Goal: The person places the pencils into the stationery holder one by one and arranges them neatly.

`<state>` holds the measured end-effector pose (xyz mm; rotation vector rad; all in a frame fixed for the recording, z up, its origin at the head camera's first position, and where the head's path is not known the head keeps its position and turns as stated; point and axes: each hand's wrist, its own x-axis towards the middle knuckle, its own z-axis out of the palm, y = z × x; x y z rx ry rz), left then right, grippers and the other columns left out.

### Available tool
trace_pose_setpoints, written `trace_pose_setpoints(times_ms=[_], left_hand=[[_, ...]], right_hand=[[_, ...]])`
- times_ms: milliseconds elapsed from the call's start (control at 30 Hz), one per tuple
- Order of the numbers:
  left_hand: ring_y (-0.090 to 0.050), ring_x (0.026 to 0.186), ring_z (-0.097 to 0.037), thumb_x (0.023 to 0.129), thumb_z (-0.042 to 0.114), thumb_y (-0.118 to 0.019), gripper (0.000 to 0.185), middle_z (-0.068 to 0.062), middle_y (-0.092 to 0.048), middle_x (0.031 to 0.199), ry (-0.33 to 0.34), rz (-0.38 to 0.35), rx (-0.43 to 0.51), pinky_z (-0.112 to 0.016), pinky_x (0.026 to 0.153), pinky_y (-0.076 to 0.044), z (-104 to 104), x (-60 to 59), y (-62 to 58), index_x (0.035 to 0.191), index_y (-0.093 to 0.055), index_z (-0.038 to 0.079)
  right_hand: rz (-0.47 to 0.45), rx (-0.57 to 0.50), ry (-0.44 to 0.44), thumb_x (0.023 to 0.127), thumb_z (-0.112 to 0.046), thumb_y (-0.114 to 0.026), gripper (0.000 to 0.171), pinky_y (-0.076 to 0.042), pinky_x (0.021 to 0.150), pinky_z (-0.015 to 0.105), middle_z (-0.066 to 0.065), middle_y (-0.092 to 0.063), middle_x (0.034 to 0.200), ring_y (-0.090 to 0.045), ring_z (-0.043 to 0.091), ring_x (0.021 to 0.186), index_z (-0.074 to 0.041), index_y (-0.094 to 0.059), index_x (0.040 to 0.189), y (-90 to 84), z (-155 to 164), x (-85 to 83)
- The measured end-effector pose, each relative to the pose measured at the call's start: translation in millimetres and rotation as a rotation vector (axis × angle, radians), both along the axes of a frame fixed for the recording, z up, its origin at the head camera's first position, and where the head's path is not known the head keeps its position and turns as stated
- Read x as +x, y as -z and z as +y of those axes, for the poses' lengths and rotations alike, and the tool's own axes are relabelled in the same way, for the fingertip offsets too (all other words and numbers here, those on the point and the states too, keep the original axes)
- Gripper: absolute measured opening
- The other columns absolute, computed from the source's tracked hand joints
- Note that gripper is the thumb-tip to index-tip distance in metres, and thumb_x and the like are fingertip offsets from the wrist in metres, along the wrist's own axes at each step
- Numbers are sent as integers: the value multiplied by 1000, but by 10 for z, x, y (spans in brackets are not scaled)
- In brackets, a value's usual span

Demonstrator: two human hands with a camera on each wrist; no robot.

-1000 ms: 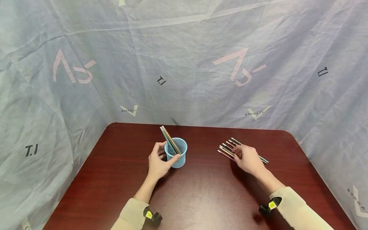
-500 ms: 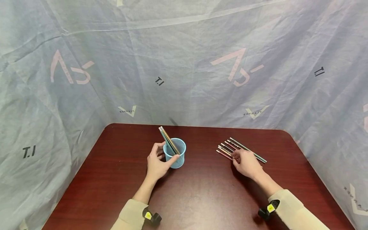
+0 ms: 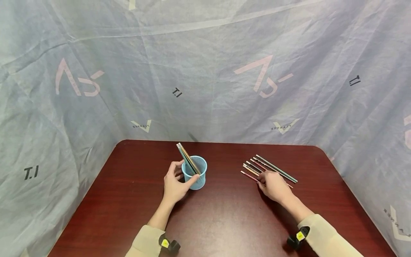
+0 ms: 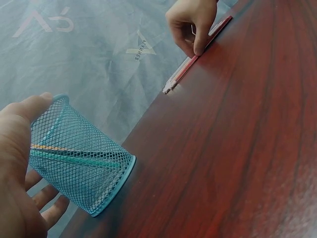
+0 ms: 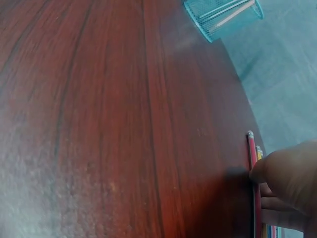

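Blue mesh cup [image 3: 199, 183], near 12 o'clock on the tabletop [image 3: 224, 214], has the left hand's [image 3: 174, 182] grip wrapped round it; the pencils inside [image 3: 188, 157] lean toward 11. At its 3 o'clock, the right hand [image 3: 273, 184] pinches a red pencil [image 3: 249, 176], now parted further toward 7 o'clock from the row of pencils [image 3: 269, 164] than half a second ago, seemingly singled out.

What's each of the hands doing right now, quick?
Left hand: closed around the side of the blue mesh cup.
Right hand: closed, pinching the red pencil at the near edge of the row.
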<state>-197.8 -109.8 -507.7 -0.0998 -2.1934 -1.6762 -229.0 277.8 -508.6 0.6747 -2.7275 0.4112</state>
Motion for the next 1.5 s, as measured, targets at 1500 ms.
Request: trace_pose_setpoints(times_ms=[1500], left_hand=[[-74, 112, -30, 76, 24, -99, 62, -11, -74, 128, 5, 18, -18, -51, 94, -66, -10, 11, -12, 124, -63, 9]], right_hand=[[-45, -351, -38, 94, -12, -79, 5, -56, 62, 23, -7, -77, 81, -67, 3, 66, -14, -80, 99, -891, -651, -204]])
